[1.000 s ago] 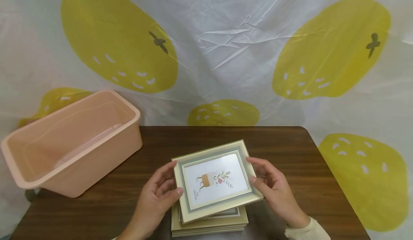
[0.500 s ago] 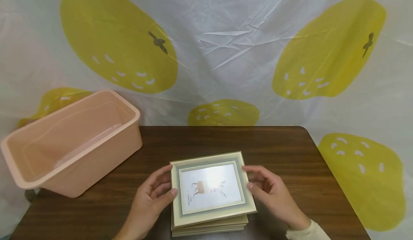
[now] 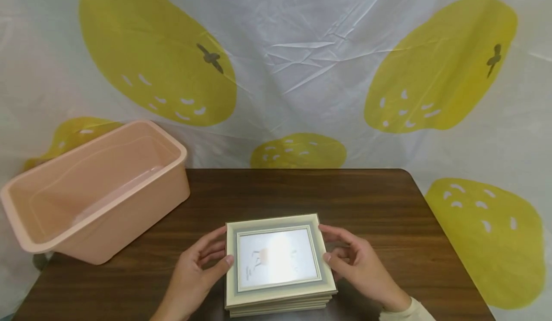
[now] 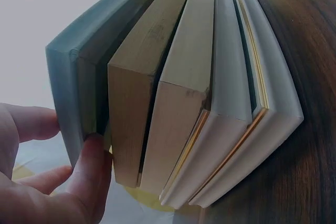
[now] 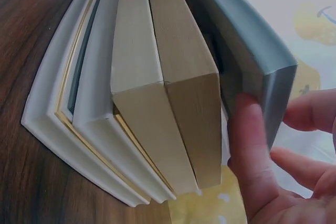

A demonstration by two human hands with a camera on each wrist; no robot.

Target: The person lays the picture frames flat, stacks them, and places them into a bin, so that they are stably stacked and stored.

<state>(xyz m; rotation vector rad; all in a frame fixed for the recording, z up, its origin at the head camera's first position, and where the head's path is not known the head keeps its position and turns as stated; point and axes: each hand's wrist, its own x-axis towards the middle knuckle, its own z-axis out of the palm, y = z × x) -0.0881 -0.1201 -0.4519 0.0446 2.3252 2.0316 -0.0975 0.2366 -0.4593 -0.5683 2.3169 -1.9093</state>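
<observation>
A cream picture frame (image 3: 297, 251) with a grey-blue inner band lies over a stack of similar frames (image 3: 280, 306) near the table's front edge. Glare hides part of its printed picture. My left hand (image 3: 196, 268) pinches its left edge between thumb and fingers; my right hand (image 3: 362, 266) pinches the right edge likewise. In the left wrist view, a narrow gap separates the held frame (image 4: 65, 87) from the stacked frames (image 4: 178, 87). The right wrist view also shows this gap, beside the held frame's side (image 5: 252, 30), with a thumb (image 5: 247, 140) at its underside.
A pink plastic bin (image 3: 129, 215) stands at the table's left, set at an angle, its inside bare where visible. The dark wood table (image 3: 345, 191) reaches back to a pale curtain (image 3: 297, 91) printed with yellow fruit.
Both hands have lowered the picture frame toward me and slightly left, turning it straighter, so it now lines up more closely with the stack beneath.
</observation>
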